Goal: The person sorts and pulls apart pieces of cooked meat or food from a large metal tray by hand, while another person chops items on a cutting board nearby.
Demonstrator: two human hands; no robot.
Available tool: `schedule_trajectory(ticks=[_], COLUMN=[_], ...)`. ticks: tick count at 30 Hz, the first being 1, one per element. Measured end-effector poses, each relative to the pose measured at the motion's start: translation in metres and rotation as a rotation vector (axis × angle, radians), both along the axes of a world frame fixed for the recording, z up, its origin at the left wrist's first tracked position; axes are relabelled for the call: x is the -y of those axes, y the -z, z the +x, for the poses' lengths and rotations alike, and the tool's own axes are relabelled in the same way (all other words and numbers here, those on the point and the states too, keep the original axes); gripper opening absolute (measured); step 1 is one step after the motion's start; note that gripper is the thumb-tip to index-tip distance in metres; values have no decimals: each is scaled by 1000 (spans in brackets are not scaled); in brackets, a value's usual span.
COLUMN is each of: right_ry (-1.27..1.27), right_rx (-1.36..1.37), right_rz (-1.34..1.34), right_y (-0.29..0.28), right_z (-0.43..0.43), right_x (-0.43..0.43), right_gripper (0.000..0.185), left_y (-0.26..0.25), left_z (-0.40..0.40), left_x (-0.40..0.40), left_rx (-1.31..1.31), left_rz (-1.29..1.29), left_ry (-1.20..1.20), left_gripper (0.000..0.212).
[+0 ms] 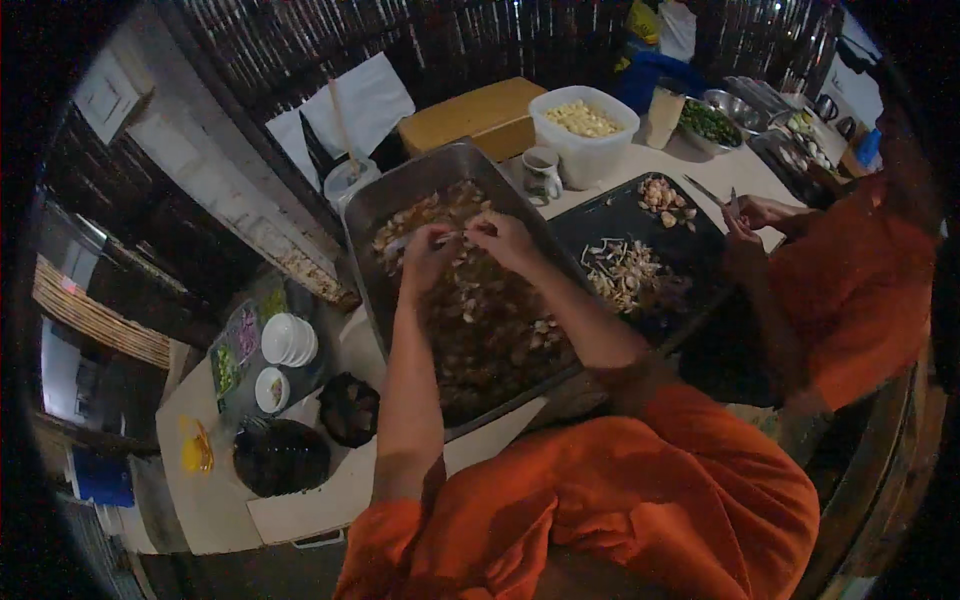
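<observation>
My left hand [431, 251] and my right hand [496, 234] are close together over a large, deep metal pan [469, 146]. Between their fingertips is a small pale piece [451, 238], perhaps a garlic clove or its skin; it is too small to tell. Wet-looking brown contents [480, 345] fill the pan, with pale flakes and bits scattered through them. My forearms hide parts of the contents and the pan's near wall.
Beside the pan, a black tray [611, 217] bears unpeeled garlic cloves [664, 199] and peelings [622, 274]. Behind it stand a mug [541, 174] and a white tub [589, 161] of peeled cloves. At right a co-worker's hands [746, 215] hold a knife [705, 190]. White bowls [289, 339] stand left.
</observation>
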State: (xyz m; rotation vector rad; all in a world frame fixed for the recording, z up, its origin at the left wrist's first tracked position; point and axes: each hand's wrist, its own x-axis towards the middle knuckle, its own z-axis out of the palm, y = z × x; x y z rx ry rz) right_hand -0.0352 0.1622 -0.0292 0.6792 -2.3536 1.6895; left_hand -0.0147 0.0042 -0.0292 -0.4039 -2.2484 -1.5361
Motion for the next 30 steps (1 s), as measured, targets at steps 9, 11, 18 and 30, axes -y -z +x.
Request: schedule_trajectory(ticks=[9, 11, 18, 30], right_ry=[-57, 30, -31, -121], right_rx=[-18, -163, 163, 217], right_rz=[-100, -24, -267, -267], right_y=[-7, 0, 17, -8], right_z=[5, -2, -11, 4], right_x=[11, 6, 16, 10], right_gripper=[17, 16, 16, 14], left_y=[-22, -35, -30, -24], left_z=[16, 21, 18, 13], left_x=[-1, -11, -5, -9], left_rx=[20, 180, 287, 127], left_rz=[73, -30, 164, 117], left_ry=[96, 30, 121, 66], left_gripper=[15, 14, 19, 15])
